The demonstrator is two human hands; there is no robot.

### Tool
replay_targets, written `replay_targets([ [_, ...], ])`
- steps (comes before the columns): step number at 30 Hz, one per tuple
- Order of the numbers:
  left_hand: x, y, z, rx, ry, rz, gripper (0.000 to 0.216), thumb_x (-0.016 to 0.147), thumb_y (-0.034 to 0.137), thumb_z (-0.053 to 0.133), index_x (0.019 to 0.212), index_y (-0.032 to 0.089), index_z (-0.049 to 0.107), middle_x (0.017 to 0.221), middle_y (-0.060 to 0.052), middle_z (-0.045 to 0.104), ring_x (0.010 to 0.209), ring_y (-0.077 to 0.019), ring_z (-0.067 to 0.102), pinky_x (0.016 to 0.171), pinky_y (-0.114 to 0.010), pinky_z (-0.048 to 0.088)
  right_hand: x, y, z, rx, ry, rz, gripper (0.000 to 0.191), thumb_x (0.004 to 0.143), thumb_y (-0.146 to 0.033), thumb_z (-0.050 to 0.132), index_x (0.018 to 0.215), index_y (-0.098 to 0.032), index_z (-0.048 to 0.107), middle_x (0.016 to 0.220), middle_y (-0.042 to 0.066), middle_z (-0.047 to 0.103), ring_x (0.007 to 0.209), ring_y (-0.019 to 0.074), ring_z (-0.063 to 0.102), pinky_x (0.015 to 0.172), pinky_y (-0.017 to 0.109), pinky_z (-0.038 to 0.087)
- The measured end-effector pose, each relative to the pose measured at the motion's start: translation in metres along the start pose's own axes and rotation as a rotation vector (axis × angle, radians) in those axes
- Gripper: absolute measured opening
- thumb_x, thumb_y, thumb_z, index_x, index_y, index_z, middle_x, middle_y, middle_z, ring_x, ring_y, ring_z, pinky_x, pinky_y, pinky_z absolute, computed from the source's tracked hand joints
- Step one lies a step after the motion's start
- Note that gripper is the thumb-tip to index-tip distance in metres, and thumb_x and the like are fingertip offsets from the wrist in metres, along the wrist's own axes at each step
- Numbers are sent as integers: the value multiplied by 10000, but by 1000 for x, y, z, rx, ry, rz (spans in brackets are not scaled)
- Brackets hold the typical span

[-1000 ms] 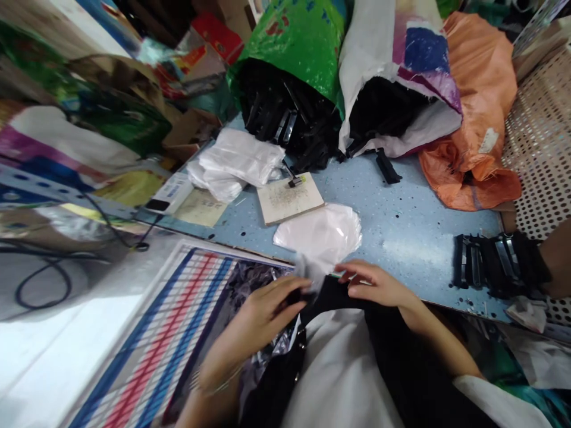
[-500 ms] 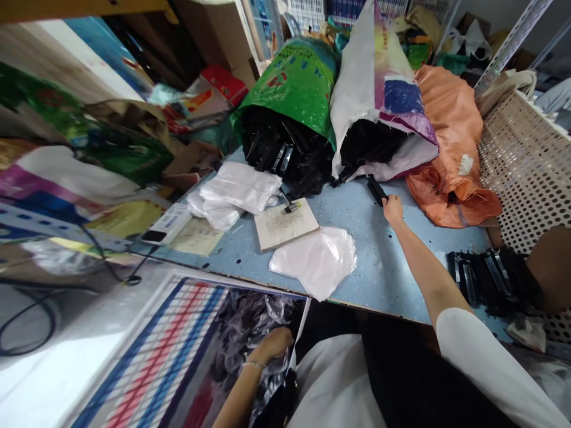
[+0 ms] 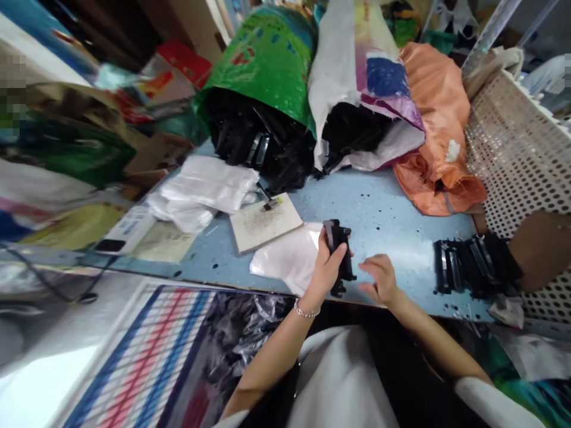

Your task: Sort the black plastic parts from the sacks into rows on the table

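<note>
My left hand (image 3: 328, 264) grips a black plastic part (image 3: 338, 249), long and narrow with small lugs at its ends, held over the table's front edge. Just to the right, my right hand (image 3: 380, 278) is empty, its thumb and fingers apart and pointing toward the part. Beneath and left of my left hand lies a pile of clear plastic bags (image 3: 285, 258). A pale board (image 3: 263, 229) rests against that pile, with a small dark tool (image 3: 271, 205) on it. On the right, several similar black parts (image 3: 477, 264) stand in a row.
Across the back of the blue table (image 3: 366, 208) lie a green sack (image 3: 263, 65) and a white sack (image 3: 334, 77), both spilling black parts. An orange sack (image 3: 439, 119) and a perforated beige crate (image 3: 513, 137) bound the right. More bags (image 3: 205, 184) lie left, above a striped bag (image 3: 147, 356).
My left hand has risen from the dark plastic bags below the table and now holds the black part. My right hand has come back from near the white sack and is empty.
</note>
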State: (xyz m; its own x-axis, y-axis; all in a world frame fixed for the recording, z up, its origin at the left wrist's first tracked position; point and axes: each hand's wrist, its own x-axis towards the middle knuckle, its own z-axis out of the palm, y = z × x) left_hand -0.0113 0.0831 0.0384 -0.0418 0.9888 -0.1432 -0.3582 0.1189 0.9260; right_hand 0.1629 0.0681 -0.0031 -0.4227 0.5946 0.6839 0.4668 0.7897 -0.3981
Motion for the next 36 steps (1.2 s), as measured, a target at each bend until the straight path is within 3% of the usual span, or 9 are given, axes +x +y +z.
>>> replay_targets([
  [3,-20,2,6,51,-77,-52,566,871,464,665,1300,251,365,1156,-70,639,698,-111,665,667,-284,572,24,29,-24,-228,87,-63,376,983,-487,501,1238,-214,551,1018,101,629,905,247,570,787,412,440],
  [7,-29,-3,17,116,-180,-180,520,871,558,617,1202,222,399,896,-12,649,574,-125,645,514,-250,518,53,58,-34,-371,-89,-332,236,993,-448,514,937,-239,606,843,32,621,786,198,515,733,362,359],
  [14,-2,-7,20,76,88,-147,455,834,529,648,1082,240,399,821,33,619,526,-117,622,485,-236,493,50,35,-22,-365,-122,-111,470,1034,-532,344,861,-182,604,812,70,619,781,208,494,772,370,329],
  [18,16,-6,14,13,112,-173,412,846,526,622,1059,242,414,901,1,669,545,-120,632,511,-249,503,19,9,-9,-319,-221,-205,489,1016,-543,389,756,-189,604,737,56,610,731,203,477,755,367,313],
  [22,34,-28,14,-10,127,-203,363,857,506,596,1036,215,473,944,-40,691,645,-145,653,617,-295,538,21,24,-6,-228,-365,-87,425,1029,-431,439,715,-192,595,678,27,600,680,172,489,709,341,290],
  [26,42,-68,26,250,67,-148,227,846,380,614,959,185,592,904,-89,684,877,-256,659,877,-450,521,82,81,4,-225,-454,194,380,1059,-363,361,862,-190,637,812,48,666,794,181,577,772,319,359],
  [29,35,-95,42,371,7,-56,317,831,246,592,1138,176,629,1157,-155,658,1151,-339,599,1068,-524,413,149,129,35,-386,-548,371,337,1062,-317,328,1139,-186,628,1109,109,664,1044,214,593,870,314,418],
  [32,24,-109,54,375,5,3,540,777,158,600,1316,190,592,1436,-169,514,1388,-358,431,1202,-480,293,210,164,79,-483,-651,394,358,1042,-241,343,1339,-230,543,1289,131,597,1154,244,579,906,336,450],
  [36,18,-109,51,382,-122,49,605,744,148,628,1329,302,615,1430,-107,536,1374,-340,455,1211,-457,324,261,187,122,-517,-704,401,432,992,-121,350,1390,-195,501,1199,182,635,1043,266,652,872,386,492],
])
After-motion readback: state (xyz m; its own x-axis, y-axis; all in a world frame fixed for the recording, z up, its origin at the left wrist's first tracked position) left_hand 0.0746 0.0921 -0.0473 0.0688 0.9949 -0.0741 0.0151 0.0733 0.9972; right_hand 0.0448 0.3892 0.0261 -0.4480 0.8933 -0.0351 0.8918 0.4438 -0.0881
